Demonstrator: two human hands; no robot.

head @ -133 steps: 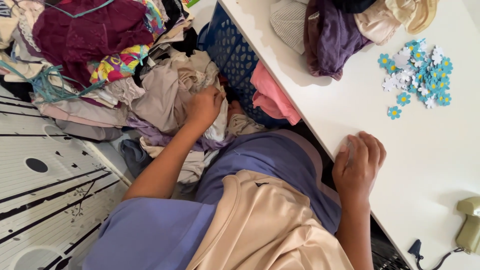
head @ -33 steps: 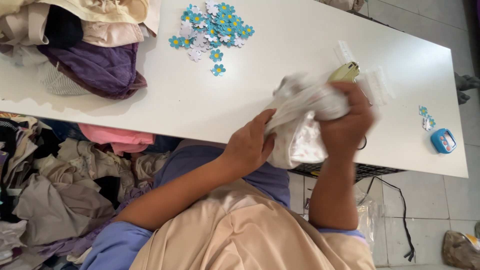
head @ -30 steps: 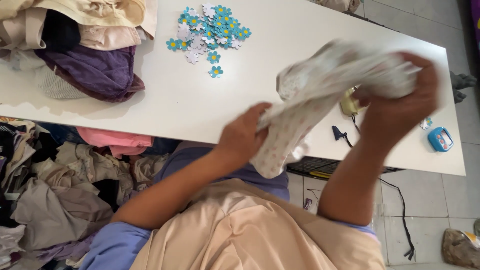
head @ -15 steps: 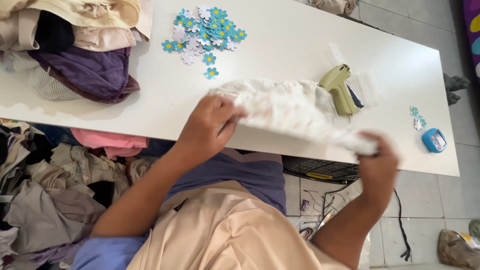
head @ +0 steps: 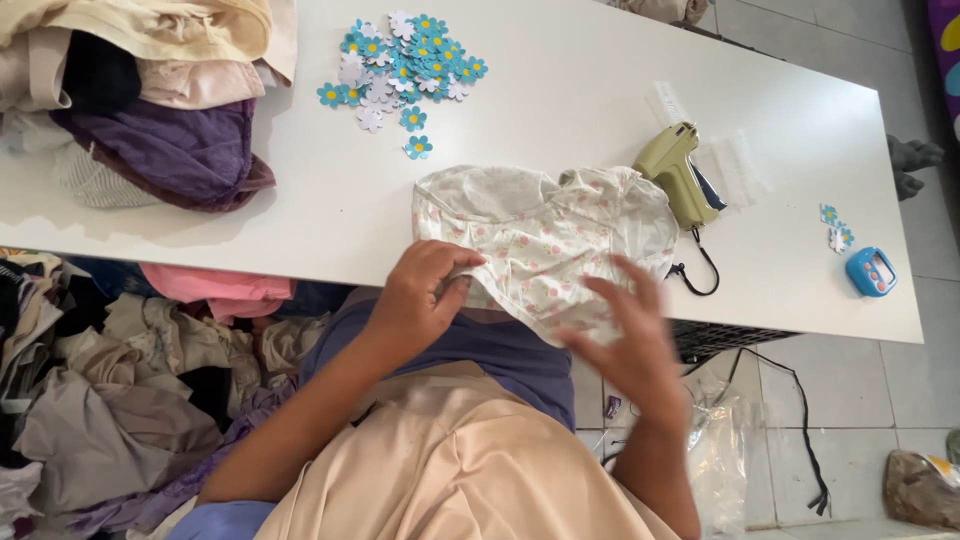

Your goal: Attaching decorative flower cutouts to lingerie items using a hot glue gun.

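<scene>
Overhead view of a white worktable (head: 560, 60) with a seated person at its near edge. A small white garment with pink dots (head: 545, 240) lies spread flat on the table, its lower part hanging slightly over the near edge. The left hand (head: 425, 295) rests at the garment's lower left corner, fingers curled and pinching the fabric edge against the table rim. The right hand (head: 625, 330) lies over the garment's lower right part, fingers spread and open; it is blurred, so whether it presses the cloth cannot be told.

Just beyond the garment's upper right corner, touching or nearly touching it, lies an olive-green tagging gun (head: 678, 172) with a black cord looping toward the table edge. A cluster of blue-and-white paper flower tags (head: 400, 62) lies well beyond the garment, toward the far left. A stack of folded clothes (head: 150, 90) occupies the table's left end. A few more flower tags and a small blue counter (head: 870, 272) sit near the right end. Below the table, at left, a heap of mixed clothing (head: 110, 380) covers the floor.
</scene>
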